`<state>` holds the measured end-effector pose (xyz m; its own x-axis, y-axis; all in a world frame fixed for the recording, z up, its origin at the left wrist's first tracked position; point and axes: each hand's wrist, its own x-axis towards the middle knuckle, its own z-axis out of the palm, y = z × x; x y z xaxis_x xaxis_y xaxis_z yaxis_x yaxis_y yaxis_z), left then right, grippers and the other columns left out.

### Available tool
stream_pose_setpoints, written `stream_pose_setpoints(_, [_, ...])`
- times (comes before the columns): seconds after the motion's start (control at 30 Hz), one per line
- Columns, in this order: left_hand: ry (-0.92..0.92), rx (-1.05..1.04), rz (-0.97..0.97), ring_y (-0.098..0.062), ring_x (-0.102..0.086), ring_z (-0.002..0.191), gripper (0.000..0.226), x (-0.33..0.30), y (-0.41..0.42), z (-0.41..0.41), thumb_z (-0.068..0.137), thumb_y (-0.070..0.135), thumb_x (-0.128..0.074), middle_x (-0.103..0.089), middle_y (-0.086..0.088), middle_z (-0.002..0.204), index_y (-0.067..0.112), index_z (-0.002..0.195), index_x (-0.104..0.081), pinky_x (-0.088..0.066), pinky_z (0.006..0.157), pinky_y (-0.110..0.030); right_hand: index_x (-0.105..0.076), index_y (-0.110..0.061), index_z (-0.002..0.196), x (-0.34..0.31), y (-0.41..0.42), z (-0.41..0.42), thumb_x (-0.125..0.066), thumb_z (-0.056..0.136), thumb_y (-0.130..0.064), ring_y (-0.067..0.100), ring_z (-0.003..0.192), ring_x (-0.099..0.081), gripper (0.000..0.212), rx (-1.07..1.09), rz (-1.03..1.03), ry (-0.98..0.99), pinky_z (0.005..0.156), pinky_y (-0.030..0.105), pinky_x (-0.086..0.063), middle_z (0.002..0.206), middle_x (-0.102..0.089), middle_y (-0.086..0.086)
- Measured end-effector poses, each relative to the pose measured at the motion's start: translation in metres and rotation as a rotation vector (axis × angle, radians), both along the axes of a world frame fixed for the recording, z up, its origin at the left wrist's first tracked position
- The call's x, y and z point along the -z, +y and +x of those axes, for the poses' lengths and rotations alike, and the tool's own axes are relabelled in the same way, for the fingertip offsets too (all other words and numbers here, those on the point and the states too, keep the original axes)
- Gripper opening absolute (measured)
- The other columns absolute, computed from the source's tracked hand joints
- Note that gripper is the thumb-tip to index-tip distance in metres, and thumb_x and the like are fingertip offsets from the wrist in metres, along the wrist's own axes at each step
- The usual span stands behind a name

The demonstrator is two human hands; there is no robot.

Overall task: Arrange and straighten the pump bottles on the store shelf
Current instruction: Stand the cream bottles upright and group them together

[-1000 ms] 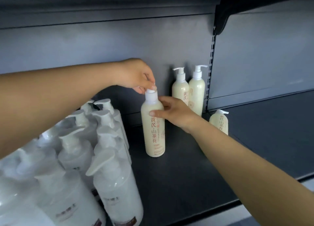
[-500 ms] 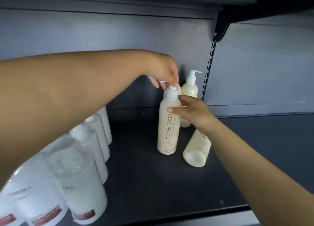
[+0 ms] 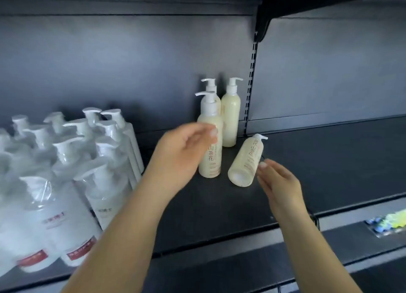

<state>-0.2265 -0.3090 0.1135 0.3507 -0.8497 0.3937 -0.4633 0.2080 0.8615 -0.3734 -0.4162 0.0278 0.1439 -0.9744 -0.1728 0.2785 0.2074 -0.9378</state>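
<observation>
Lower left: wrapped white pump bottles [image 3: 72, 182] packed tight, an elbow swing could topple them. Centre: left hand [image 3: 182, 152], grip apart and empty, in front of upright cream bottle [image 3: 210, 138]; a bump knocks it into the two behind. Centre right: right hand [image 3: 279, 182], fingers straight, holding nothing, just beside fallen bottle [image 3: 246, 160]; a nudge could roll it along the shelf [image 3: 329, 160].

Dim, cool light falls on the dark shelf [image 3: 219, 204] from somewhere in front, leaving the top edge and the corners in shadow. My left hand [image 3: 182, 152] and right hand [image 3: 279, 182] are smeared by motion blur. The white bottles [image 3: 66, 182] at the left edge look overexposed, soft and stretched by the wide lens.
</observation>
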Motion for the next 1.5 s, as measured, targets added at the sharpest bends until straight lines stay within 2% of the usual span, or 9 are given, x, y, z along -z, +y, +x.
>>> stream_pose_setpoints(0.23, [0.279, -0.068, 0.38, -0.001, -0.058, 0.099, 0.01, 0.111, 0.012, -0.022, 0.086, 0.032, -0.054, -0.065, 0.014, 0.099, 0.031, 0.089, -0.063, -0.046, 0.094, -0.028, -0.044, -0.004, 0.132, 0.025, 0.036, -0.013, -0.053, 0.09, -0.016, 0.017, 0.125, -0.046, 0.044, -0.028, 0.123, 0.01, 0.112, 0.032, -0.033, 0.136, -0.049, 0.007])
stream_pose_setpoints(0.33, [0.297, -0.138, 0.409, -0.009, -0.058, 0.101, 0.02, 0.116, 0.006, -0.027, 0.087, 0.031, -0.052, -0.062, 0.012, 0.098, 0.022, 0.1, -0.064, -0.041, 0.088, -0.023, -0.057, -0.003, 0.115, 0.025, 0.04, -0.018, -0.051, 0.091, -0.014, 0.013, 0.11, -0.054, 0.027, -0.072, 0.14, 0.01, 0.11, 0.03, -0.034, 0.128, -0.054, 0.009])
stream_pose_setpoints(0.6, [0.366, -0.269, 0.334, -0.014, -0.053, 0.11, 0.039, 0.108, -0.049, -0.049, 0.085, 0.033, -0.055, -0.055, 0.002, 0.124, 0.017, 0.121, -0.052, -0.041, 0.096, -0.027, -0.059, -0.001, 0.093, 0.007, -0.007, -0.021, -0.053, 0.09, -0.015, 0.033, 0.133, -0.035, 0.016, -0.236, 0.176, 0.112, 0.114, 0.041, -0.028, 0.139, -0.04, 0.024])
stream_pose_setpoints(0.77, [0.318, -0.317, 0.347, -0.018, -0.039, 0.129, 0.06, 0.107, -0.102, -0.07, 0.084, 0.037, -0.055, -0.037, -0.003, 0.145, 0.02, 0.137, -0.032, -0.032, 0.095, -0.025, -0.037, 0.009, 0.13, 0.009, -0.043, -0.019, -0.051, 0.091, -0.018, 0.036, 0.133, -0.034, 0.05, -0.283, 0.073, 0.213, 0.114, 0.046, -0.026, 0.14, -0.036, 0.028])
stream_pose_setpoints(1.0, [0.226, -0.339, 0.437, -0.006, -0.051, 0.094, 0.051, 0.108, -0.108, -0.086, 0.08, 0.039, -0.06, -0.054, 0.002, 0.121, 0.022, 0.126, -0.044, -0.039, 0.069, -0.016, -0.056, -0.004, 0.113, 0.016, -0.07, -0.028, -0.048, 0.093, -0.021, 0.018, 0.098, -0.06, 0.028, -0.418, 0.022, 0.241, 0.083, 0.028, -0.049, 0.118, -0.061, 0.012])
stream_pose_setpoints(1.13, [0.13, -0.259, 0.494, 0.004, -0.05, 0.08, 0.046, 0.11, -0.089, -0.112, 0.077, 0.043, -0.062, -0.051, 0.013, 0.095, 0.026, 0.116, -0.044, -0.037, 0.058, -0.011, -0.057, -0.001, 0.112, 0.02, -0.082, -0.031, -0.056, 0.088, -0.021, 0.028, 0.101, -0.064, 0.031, -0.461, 0.116, 0.22, 0.09, 0.043, -0.053, 0.109, -0.065, 0.014])
stream_pose_setpoints(1.27, [0.055, -0.248, 0.567, -0.008, -0.056, 0.094, 0.033, 0.091, -0.081, -0.09, 0.081, 0.048, -0.054, -0.06, 0.007, 0.101, 0.024, 0.105, -0.056, -0.047, 0.079, -0.024, -0.057, -0.002, 0.097, 0.014, -0.091, -0.036, -0.06, 0.085, -0.01, 0.021, 0.082, -0.063, 0.015, -0.499, 0.181, 0.209, 0.079, 0.038, -0.053, 0.091, -0.064, 0.009])
stream_pose_setpoints(1.37, [0.184, -0.62, 0.195, -0.017, -0.056, 0.107, 0.02, 0.083, -0.083, -0.054, 0.082, 0.037, -0.059, -0.058, 0.003, 0.104, 0.022, 0.097, -0.06, -0.045, 0.092, -0.032, -0.055, -0.002, 0.098, 0.008, -0.093, -0.034, -0.063, 0.083, -0.011, 0.016, 0.076, -0.061, 0.02, -0.523, 0.206, 0.246, 0.069, 0.031, -0.051, 0.087, -0.062, 0.006])
stream_pose_setpoints(1.5, [0.247, -0.562, 0.176, -0.019, -0.017, 0.14, 0.084, 0.092, -0.101, -0.014, 0.078, 0.036, -0.064, -0.015, -0.002, 0.153, 0.02, 0.143, -0.013, -0.024, 0.113, -0.04, -0.048, -0.005, 0.124, 0.002, -0.094, -0.029, -0.066, 0.079, -0.034, 0.021, 0.097, -0.063, 0.056, -0.65, 0.086, 0.581, 0.078, 0.031, -0.053, 0.115, -0.064, 0.011])
